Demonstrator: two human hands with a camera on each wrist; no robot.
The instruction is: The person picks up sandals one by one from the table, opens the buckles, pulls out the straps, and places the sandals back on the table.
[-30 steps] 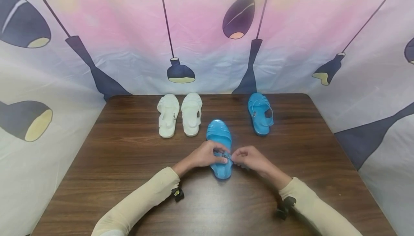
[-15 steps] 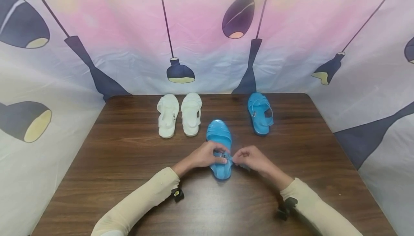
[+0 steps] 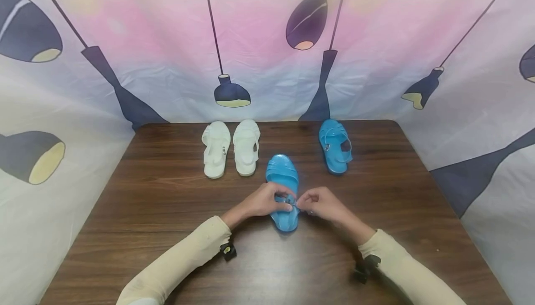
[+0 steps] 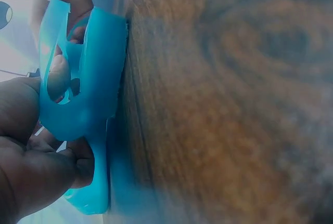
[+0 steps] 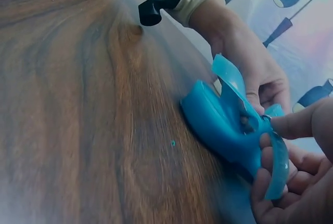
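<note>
A blue jelly sandal (image 3: 282,168) lies on the table, toe pointing away, and both hands are at its ankle strap. My left hand (image 3: 261,200) grips the sandal's side and strap near the small metal buckle (image 5: 267,118), thumb over the heel part. From the other side my right hand (image 3: 323,203) pinches the strap at the buckle; in the right wrist view the free strap end (image 5: 280,172) runs down between the fingers. The left wrist view shows the sandal's heel (image 4: 99,63) from behind, with the left fingers through the side opening. Fingers partly hide the buckle.
The other blue sandal (image 3: 337,158) stands at the back right of the wooden table (image 3: 167,193). Two white sandals (image 3: 215,168) (image 3: 245,165) stand side by side at the back left. A patterned cloth (image 3: 267,40) hangs behind the table.
My right hand has shifted slightly left, its fingertips closer in to the buckle. The left hand and the sandal stay where they were.
</note>
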